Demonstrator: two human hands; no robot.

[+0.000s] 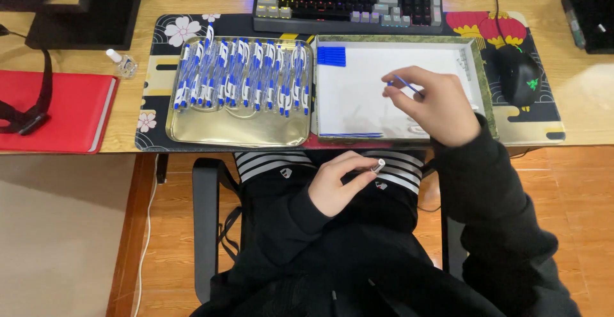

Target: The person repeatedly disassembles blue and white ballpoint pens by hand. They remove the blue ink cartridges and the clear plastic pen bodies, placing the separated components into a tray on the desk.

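Far left of the gold-coloured shallow metal tray (192,134): flat red folder (54,112) with matte cover, crossed by black strap (29,115). Between folder and tray: small clear glass bottle with white cap (123,62), on pale wooden desk (77,61). Under the tray: dark desk mat with white flower print (153,74), smooth cloth surface.

In the tray itself: a dense row of slim white-and-blue plastic pens (243,77), lying side by side, glossy barrels, tips toward the near edge; shiny tray floor bare along the near side.

Below the tray, over the lap in black clothing: left hand (342,186), curled narrow, thumb and forefinger pinching a short white-and-silver cylindrical pen barrel (378,165), round open end showing, tilted upward to the right.

Directly right of the tray, touching it: white rectangular box lid with patterned green rim (483,80), flat and matte inside. In its corner nearest the tray: a neat bundle of small bright blue plastic pieces (331,56). Along its near edge: thin blue refills (348,135).

Above that white surface: right hand (432,106), fingers pinched closed on 1 thin blue pen refill (404,85), straight, stick-like, slanting up-left from the fingertips.

Behind tray and lid: black-and-grey mechanical keyboard with coloured backlight (348,0). Furthest right of the tray: black rounded computer mouse (517,74), on the mat's red lantern print.
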